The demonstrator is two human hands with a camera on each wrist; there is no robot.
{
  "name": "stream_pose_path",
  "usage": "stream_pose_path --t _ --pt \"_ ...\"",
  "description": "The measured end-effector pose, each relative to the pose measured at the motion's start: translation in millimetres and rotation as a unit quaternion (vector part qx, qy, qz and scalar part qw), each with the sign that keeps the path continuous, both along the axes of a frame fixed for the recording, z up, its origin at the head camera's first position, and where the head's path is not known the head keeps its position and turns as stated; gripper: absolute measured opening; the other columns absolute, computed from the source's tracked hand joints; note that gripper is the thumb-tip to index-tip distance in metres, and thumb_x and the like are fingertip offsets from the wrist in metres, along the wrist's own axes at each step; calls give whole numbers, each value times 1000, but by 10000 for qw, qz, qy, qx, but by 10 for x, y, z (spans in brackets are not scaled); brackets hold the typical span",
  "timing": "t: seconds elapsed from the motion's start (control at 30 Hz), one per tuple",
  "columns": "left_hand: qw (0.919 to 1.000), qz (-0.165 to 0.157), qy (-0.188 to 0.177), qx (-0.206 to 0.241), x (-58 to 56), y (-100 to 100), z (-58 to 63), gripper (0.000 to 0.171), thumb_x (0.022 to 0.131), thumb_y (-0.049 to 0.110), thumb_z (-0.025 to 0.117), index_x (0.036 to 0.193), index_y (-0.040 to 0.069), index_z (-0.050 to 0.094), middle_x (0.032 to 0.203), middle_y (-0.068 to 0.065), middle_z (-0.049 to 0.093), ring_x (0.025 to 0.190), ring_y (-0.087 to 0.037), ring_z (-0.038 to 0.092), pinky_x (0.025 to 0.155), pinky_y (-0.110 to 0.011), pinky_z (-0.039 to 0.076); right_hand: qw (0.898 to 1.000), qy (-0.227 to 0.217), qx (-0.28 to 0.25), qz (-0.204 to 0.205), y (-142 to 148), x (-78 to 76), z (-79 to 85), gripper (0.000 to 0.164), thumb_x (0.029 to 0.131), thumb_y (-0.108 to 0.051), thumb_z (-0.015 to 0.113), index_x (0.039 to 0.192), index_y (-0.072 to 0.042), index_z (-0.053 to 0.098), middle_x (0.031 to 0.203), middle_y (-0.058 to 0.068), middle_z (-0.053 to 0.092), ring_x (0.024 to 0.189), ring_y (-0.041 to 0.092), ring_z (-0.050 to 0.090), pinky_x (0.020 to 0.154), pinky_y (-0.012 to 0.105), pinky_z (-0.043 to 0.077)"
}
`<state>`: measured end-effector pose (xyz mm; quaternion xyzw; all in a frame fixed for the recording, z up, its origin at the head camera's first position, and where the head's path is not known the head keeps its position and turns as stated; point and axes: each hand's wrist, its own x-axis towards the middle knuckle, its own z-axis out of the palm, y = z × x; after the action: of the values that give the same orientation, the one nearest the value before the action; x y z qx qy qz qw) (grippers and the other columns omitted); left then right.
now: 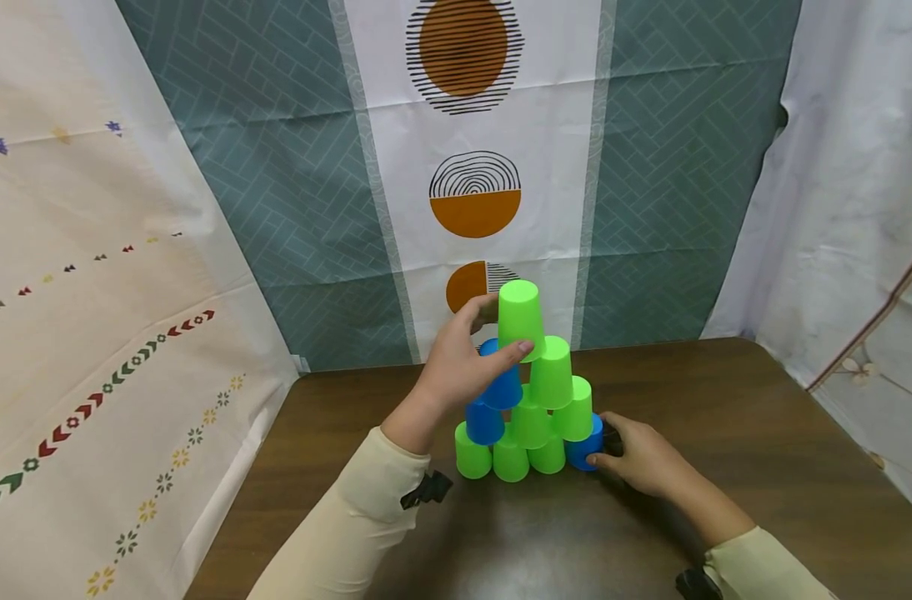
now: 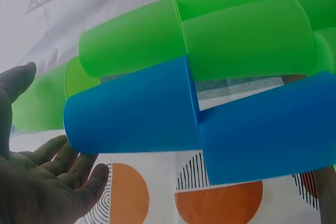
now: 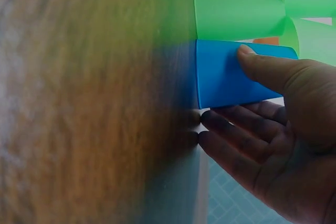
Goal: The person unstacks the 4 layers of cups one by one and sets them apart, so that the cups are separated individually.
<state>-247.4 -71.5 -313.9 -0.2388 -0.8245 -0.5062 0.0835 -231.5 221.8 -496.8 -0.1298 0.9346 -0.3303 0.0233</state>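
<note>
Upside-down plastic cups form a pyramid on the table. My left hand (image 1: pixel 456 367) holds the top green cup (image 1: pixel 519 308), thumb across its front near the rim, fingers at its far left side. Under it sit a blue cup (image 1: pixel 505 387) and a green cup (image 1: pixel 552 375). The row below has a blue cup (image 1: pixel 484 423) at left and two green ones. Three green cups, such as the leftmost green cup (image 1: pixel 473 454), make up the bottom row with a blue cup (image 3: pixel 226 74) at its right end. My right hand (image 1: pixel 643 458) grips that blue cup, thumb on its near side, fingers behind.
The brown wooden table (image 1: pixel 726 400) carries the pyramid near its back edge. A patterned teal and white cloth (image 1: pixel 651 167) hangs right behind. Embroidered cream fabric (image 1: pixel 88 292) hangs on the left, and a pale curtain (image 1: pixel 854 208) on the right.
</note>
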Motion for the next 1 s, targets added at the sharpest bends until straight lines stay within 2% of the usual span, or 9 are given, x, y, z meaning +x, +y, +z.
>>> stream_pose_path --t 0.2,0.37,0.47,0.57,0.7,0.8,0.9,1.0 --pt "9998 147 -164 10 8 55 15 68 94 45 78 150 14 52 140 1 61 133 -21 53 112 -55 44 10000 -1 34 12 -8 6 5 72 90 -36 85 144 0 55 130 14 68 121 40 64 96 61 54" --pt "9998 183 -94 42 13 77 21 61 96 41 77 145 13 56 138 1 63 132 -20 54 112 -53 44 10000 44 44 32 -9 5 3 71 91 -36 84 145 0 55 130 15 68 122 41 63 97 62 53" --pt "9996 176 -14 222 36 59 45 57 97 41 76 143 14 57 133 2 64 128 -18 56 111 -54 44 10000 52 34 42 -9 6 5 71 91 -35 84 145 0 54 131 16 68 123 41 63 98 62 53" --pt "9985 170 214 479 65 -6 87 52 97 39 76 139 14 59 126 2 65 122 -18 58 107 -53 46 10000 53 45 52 -8 6 3 70 91 -34 84 145 1 54 132 17 67 124 42 63 99 63 52" --pt "9957 306 536 690 93 -189 114 48 98 35 76 137 13 61 124 1 68 119 -17 60 105 -52 47 10000 44 60 39 -4 4 -3 71 92 -34 83 146 0 54 134 18 67 125 43 62 100 65 51" --pt "9936 535 620 782 95 -396 70 49 98 32 77 139 12 60 127 -1 68 119 -19 62 104 -52 50 10000 25 70 32 3 3 -9 71 92 -35 83 147 0 54 135 18 66 126 44 61 100 65 51" --pt "9915 814 580 837 83 -649 -32 50 97 31 78 139 11 59 125 -4 68 114 -22 63 98 -50 54 10000 23 84 38 -4 3 -9 70 92 -35 83 147 -1 54 135 17 66 126 44 61 100 65 51" --pt "9899 1133 417 742 61 -902 -193 50 96 30 80 137 11 60 122 -6 67 108 -23 65 91 -45 57 9999 44 86 43 -13 7 -3 68 93 -34 83 145 -1 55 133 16 67 125 43 62 99 65 51"
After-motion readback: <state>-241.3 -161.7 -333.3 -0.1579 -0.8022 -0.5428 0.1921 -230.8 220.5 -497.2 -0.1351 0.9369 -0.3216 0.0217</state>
